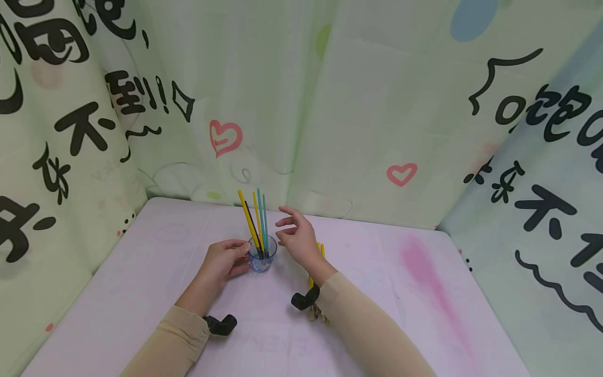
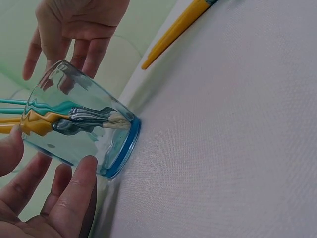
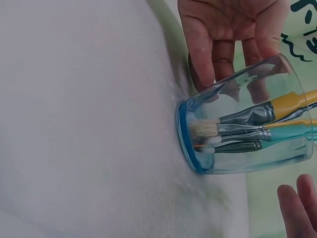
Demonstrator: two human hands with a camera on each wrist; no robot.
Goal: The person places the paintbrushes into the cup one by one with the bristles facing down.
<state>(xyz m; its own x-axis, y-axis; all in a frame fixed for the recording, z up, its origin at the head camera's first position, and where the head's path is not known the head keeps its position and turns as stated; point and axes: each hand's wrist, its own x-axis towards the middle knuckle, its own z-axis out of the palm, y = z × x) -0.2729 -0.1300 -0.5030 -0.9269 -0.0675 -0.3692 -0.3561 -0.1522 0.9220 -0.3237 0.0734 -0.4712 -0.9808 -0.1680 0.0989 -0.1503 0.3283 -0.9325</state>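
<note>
A clear glass cup with a blue base stands on the table. Several paintbrushes with yellow, teal and dark handles lean inside it, their bristles down at the bottom. My left hand holds the cup from its left side, thumb near the rim and fingers along the wall. To the right of the cup, my right hand is raised with its fingers apart, holding nothing. Other yellow-handled paintbrushes lie on the table, partly hidden beneath my right wrist.
The pale pink table has a brighter pink streak on its right side. A light green curtain with dark writing and hearts hangs behind the table and along both sides. A black wrist camera is strapped to each wrist.
</note>
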